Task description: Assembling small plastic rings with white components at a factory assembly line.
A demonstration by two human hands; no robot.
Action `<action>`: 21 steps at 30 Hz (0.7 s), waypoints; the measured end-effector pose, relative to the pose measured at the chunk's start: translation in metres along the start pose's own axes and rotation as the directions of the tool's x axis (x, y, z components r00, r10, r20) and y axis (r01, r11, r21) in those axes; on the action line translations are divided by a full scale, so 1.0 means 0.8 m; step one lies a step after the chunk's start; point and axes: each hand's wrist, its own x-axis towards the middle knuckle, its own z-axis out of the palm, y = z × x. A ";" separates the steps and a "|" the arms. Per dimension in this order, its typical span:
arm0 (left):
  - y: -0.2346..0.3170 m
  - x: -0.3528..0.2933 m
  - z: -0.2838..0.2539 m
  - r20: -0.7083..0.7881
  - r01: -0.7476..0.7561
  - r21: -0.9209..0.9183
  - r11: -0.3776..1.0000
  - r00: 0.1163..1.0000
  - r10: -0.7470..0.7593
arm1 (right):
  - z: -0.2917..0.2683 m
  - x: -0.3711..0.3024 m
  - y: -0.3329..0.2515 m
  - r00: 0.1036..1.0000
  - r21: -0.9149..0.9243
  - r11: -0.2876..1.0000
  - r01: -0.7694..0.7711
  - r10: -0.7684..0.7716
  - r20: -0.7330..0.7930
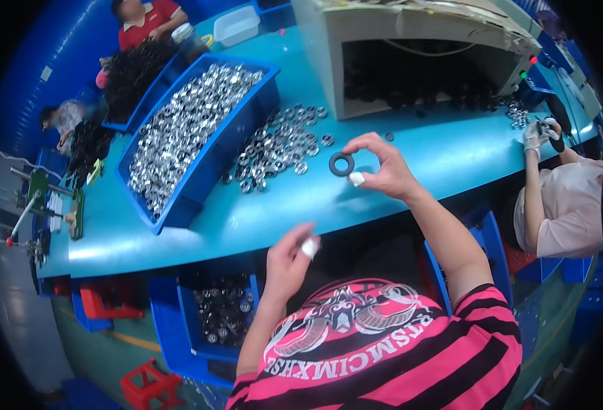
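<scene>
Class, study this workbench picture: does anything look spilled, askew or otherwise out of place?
Yes. A heap of silvery metal rings lies loose on the teal table, outside the full blue bin beside it. The right hand pinches a black ring above the table.

A small black ring (341, 164), flat and round like a washer with an open centre, was pinched at its edge between the fingertips of the right hand (381, 169). It was held up on edge, its open face turned toward the camera, above the near part of the teal table (411, 154). It hung right of a loose scatter of shiny metal rings (277, 147) lying on the tabletop, apart from them, touching nothing but the fingers.
</scene>
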 end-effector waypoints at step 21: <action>-0.029 0.016 0.006 0.082 0.093 -0.910 0.404 0.996 -0.045 | 0.048 0.048 0.074 0.998 -0.579 0.813 -0.062 0.048 -0.039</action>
